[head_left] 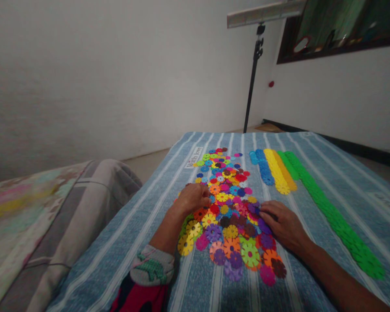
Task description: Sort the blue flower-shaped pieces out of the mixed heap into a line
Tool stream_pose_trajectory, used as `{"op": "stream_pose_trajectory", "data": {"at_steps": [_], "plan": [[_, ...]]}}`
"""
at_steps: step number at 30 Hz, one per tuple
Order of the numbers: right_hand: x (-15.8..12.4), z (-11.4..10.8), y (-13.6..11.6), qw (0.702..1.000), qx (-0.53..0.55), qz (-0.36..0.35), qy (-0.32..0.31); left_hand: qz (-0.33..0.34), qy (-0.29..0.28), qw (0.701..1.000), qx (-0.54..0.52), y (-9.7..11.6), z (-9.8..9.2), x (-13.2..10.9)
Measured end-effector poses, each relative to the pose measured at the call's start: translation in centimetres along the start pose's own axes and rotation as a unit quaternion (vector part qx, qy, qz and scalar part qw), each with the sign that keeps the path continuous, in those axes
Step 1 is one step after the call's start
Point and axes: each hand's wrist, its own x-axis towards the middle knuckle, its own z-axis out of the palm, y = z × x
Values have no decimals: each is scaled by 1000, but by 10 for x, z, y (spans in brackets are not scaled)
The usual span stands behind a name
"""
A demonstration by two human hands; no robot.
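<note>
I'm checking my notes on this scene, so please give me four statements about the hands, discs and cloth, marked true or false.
1. A long row of overlapping green notched discs lies right of the mixed pile of multicoloured notched discs. True.
2. The bare right hand is on the green row. False: it is at the pile's right edge.
3. The bare left hand is at the pile's left side. True.
4. The striped fabric cloth is red and white. False: it is blue and white.
</note>
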Motion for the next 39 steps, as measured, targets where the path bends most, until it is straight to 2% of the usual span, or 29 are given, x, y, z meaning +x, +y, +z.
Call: {"op": "stream_pose_trajectory", "data": {"at_steps": [6,9,15,19,23,26,31,35,39], "plan": [[1,-2,-1,1000,-1,2,-12,10,11,998,54,4,8,3],[2,-3,-3,1000,-2,0,-12,21,12,999,48,1,10,5],[2,-3,-3,1000,-8,-1,-13,17,11,998,-63,-1,12,7],[1,-2,-1,1000,-17,-3,-15,27,19,986,-161,1,14,6],[0,1,-7,998,-32,-38,35,58,10,967,-248,2,17,8],[0,7,-22,993,-39,-90,64,89,-20,954,-287,5,18,7],[9,22,-53,987,-76,-139,11,120,-76,934,-328,18,20,1],[16,33,-63,989,-103,-97,-30,148,-107,920,-346,24,26,1],[16,39,-61,993,-96,-58,-42,152,-110,928,-323,22,31,4]]}}
